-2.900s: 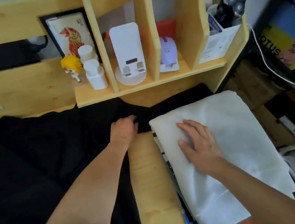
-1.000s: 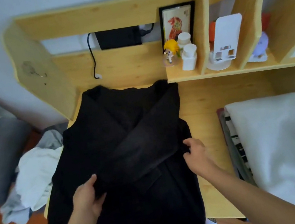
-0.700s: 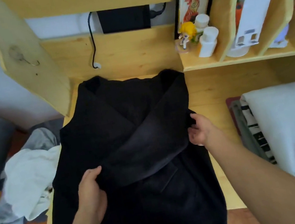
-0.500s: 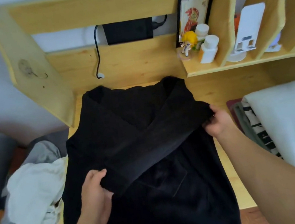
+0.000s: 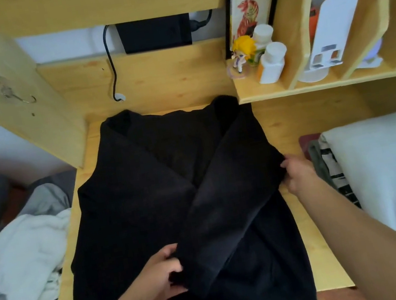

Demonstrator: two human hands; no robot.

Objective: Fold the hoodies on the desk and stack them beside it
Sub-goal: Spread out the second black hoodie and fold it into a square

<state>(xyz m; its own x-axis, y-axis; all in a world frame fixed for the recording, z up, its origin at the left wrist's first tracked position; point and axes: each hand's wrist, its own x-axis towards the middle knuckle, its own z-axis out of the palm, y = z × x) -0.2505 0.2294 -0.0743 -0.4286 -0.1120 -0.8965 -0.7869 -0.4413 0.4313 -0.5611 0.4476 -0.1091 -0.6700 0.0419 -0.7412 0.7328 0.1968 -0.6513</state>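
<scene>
Sleeve (image 5: 228,210) now lower, fingers (image 5: 171,268) pinching cuff.

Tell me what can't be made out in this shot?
- Black hoodie: hem cut off by the bottom edge; its hood isn't visible.
- Folded stack: right side cut off by the frame; lower layers hidden under the white top piece.
- Right hand: fingertips hidden in the cloth.

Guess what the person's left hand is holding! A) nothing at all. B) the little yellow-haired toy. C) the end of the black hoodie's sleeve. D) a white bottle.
C: the left hand has its fingers curled round the cuff end of the sleeve that lies slantwise across the black hoodie, low on the desk.
</scene>
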